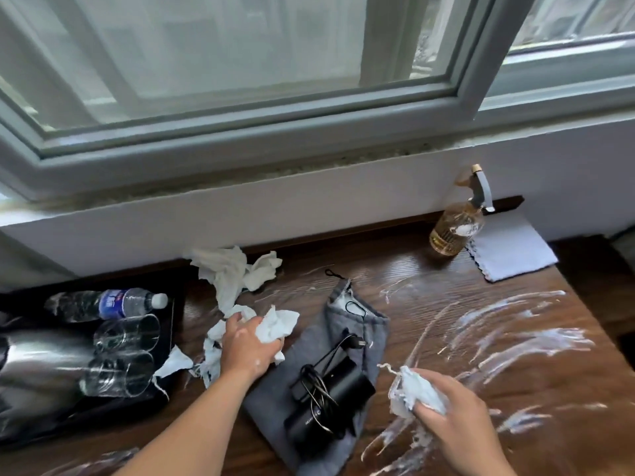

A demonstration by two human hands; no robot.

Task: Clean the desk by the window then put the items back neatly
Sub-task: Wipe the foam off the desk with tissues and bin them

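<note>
Nearest, my right hand (450, 407) is clenched around a soiled tissue wad (410, 395) above the smeared desk (498, 338). Beside it, a black power bank (330, 403) with its cable lies on a grey pouch (347, 338). My left hand (249, 345) pinches crumpled tissue (276, 324). I judge the paper light, soft and prone to tear, so it is best gathered whole. Farther off lie loose tissues (233, 269) and a spray bottle (458, 221).

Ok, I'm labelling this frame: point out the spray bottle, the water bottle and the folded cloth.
spray bottle (453, 231): head view, amber glass body.
water bottle (110, 304): head view, blue label, lying on its side.
folded cloth (508, 249): head view, middle of its top face.
</note>
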